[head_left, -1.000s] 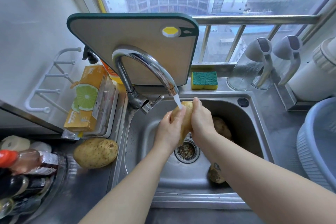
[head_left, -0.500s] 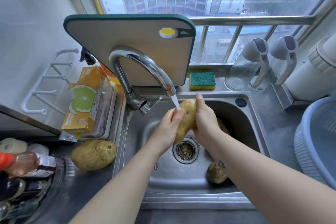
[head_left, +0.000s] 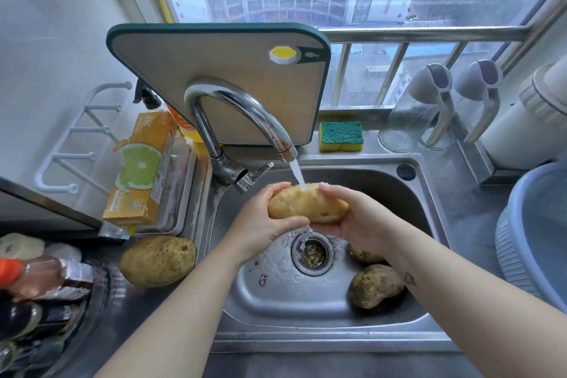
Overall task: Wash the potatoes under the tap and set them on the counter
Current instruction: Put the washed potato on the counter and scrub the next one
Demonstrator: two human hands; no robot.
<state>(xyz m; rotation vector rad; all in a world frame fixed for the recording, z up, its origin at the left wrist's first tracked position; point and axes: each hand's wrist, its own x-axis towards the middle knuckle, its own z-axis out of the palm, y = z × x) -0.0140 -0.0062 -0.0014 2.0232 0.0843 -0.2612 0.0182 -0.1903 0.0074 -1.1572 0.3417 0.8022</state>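
Potatoes (head_left: 308, 204): one held, two in sink (head_left: 276, 291), one on counter (head_left: 138, 316).

held potato (head_left: 308, 204) pale yellow-tan | counter potato (head_left: 158, 261) tan, dark-speckled | sponge (head_left: 341, 136) green over yellow | cutting board (head_left: 214, 77) beige, dark-green rim | box (head_left: 141, 169) orange, green citrus slice
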